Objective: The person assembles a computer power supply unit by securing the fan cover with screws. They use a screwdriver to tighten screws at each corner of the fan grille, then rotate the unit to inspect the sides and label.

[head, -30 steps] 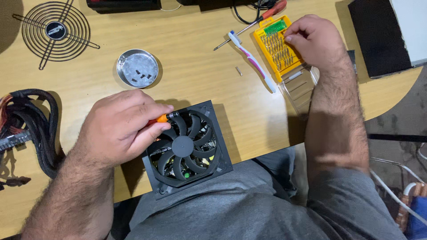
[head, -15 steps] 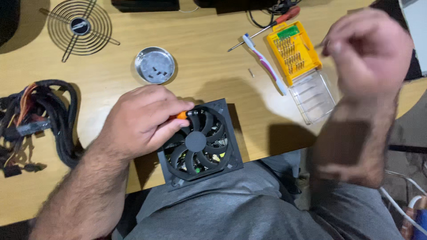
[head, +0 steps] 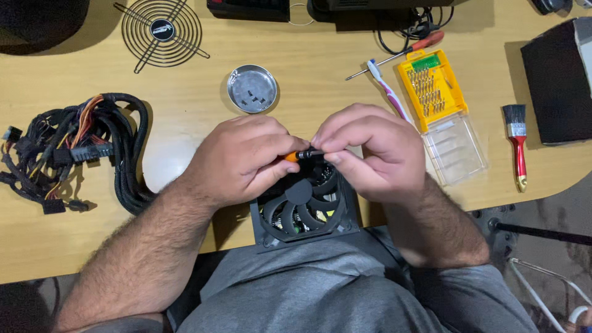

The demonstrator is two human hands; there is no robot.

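While left hand (head: 237, 160) grips orange screwdriver (head: 302, 155), right hand (head: 370, 151) fingers pinch its tip (bit hidden) above black fan (head: 302, 206); bit case (head: 435, 92) at 2 o'clock.

Left hand (head: 237, 161) grips an orange-handled screwdriver (head: 303, 155) above a black fan unit (head: 304, 209) | right hand (head: 370, 151) pinches the screwdriver's dark tip | round metal dish (head: 251, 89) beyond the fan | yellow bit case (head: 431, 86) to its upper right | cable bundle (head: 74, 148) far left.

Bare, hairy forearms with no sleeves or rings showing, and a grey shirt (head: 320, 290) below.
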